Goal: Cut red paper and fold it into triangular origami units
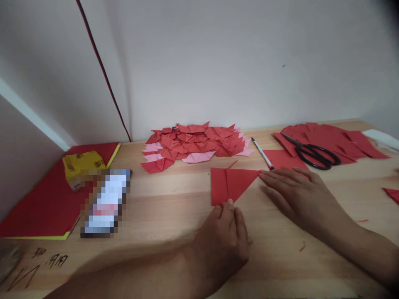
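A folded red paper [229, 184] lies on the wooden table [168, 199] in front of me. My left hand [224, 241] pinches its lower edge with fingers curled together. My right hand [296, 193] lies flat with fingers stretched out, its fingertips touching the paper's right point.
A pile of folded red and pink paper pieces [195, 145] sits by the wall. A pen [262, 153], black scissors [314, 153] on red sheets [336, 139], a yellow box [81, 166] on a red sheet stack [46, 199] and a blurred bottle [104, 203] surround the work area.
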A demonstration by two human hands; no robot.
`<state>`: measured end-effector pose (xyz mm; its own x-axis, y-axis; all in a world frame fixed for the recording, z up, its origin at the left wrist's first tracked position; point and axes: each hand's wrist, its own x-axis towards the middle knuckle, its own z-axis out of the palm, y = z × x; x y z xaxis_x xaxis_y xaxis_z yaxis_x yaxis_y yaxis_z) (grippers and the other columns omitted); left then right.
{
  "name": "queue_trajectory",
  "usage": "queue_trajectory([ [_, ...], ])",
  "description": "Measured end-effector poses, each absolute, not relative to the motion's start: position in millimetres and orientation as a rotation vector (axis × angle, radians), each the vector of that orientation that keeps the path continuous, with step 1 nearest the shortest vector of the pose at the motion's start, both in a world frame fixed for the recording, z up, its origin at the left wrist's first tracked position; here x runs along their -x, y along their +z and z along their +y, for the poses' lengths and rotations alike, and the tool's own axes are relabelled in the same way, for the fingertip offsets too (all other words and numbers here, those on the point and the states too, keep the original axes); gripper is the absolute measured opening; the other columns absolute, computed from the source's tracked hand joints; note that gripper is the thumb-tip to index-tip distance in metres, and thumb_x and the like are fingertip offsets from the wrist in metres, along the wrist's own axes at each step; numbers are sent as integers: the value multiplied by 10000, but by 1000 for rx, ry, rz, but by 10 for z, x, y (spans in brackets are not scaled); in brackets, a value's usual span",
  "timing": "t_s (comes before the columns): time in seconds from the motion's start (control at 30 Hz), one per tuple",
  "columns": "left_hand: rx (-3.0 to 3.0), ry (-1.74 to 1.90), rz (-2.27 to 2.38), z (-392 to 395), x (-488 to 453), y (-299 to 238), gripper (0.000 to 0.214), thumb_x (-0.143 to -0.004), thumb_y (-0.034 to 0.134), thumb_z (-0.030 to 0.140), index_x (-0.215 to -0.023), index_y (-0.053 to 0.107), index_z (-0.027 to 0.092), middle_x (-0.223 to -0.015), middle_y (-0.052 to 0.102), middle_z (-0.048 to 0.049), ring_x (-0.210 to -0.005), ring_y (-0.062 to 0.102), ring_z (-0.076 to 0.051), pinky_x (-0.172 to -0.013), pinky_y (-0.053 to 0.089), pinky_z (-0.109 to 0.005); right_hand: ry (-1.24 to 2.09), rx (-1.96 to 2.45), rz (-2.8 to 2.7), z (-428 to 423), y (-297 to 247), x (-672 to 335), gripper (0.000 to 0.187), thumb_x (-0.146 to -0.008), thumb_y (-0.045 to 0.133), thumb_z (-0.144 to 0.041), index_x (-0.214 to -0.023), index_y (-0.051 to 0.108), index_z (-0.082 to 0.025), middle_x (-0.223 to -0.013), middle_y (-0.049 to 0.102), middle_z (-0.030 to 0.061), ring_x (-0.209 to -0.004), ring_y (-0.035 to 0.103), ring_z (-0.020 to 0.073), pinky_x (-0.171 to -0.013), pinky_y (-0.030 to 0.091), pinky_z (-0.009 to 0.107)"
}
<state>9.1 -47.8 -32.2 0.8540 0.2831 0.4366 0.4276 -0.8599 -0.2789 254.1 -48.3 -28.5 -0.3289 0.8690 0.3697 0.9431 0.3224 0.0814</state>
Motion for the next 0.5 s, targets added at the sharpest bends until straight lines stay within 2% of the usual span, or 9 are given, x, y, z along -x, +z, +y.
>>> queue_trajectory([
  [0.1,2647,-558,-522,-485,-89,-316,392,-931,457,284,-1025,608,-65,-970,676,-269,-996,635,-340,-765,484,-412,-429,1640,-2307,-507,-273,-2518,374,-943,383,-331,-1161,628,-152,-1192,669,82,-1138,559,295,-938,369,495],
  [0.2,2641,-587,-524,-494,-87,-320,381,-921,467,271,-1026,612,-66,-964,678,-269,-989,636,-340,-754,487,-408,-423,1537,-2313,-621,-242,-2327,381,-933,392,-277,-1237,569,-131,-1315,581,108,-1233,492,293,-970,352,491],
  [0.3,2625,-610,-534,-498,-88,-321,306,-884,471,156,-1041,613,-64,-993,677,-260,-966,643,-321,-746,488,-400,-301,1354,-2420,-764,-238,-2066,370,-922,445,-236,-1275,526,-160,-1328,576,62,-1263,470,226,-1025,326,435],
  [0.37,2612,-639,-530,-497,-90,-312,277,-858,457,93,-1011,627,-63,-976,685,-247,-922,653,-304,-730,490,-393,-258,1295,-2478,-819,-253,-1941,380,-916,462,-228,-1283,518,-147,-1314,588,58,-1247,491,212,-1048,304,423],
  [0.5,2613,-623,-530,-494,-84,-279,283,-862,445,87,-1015,630,-63,-983,684,-249,-920,654,-293,-736,494,-392,-278,1319,-2509,-806,-287,-1900,376,-917,457,-253,-1265,540,-138,-1299,598,61,-1214,526,226,-1039,309,445],
])
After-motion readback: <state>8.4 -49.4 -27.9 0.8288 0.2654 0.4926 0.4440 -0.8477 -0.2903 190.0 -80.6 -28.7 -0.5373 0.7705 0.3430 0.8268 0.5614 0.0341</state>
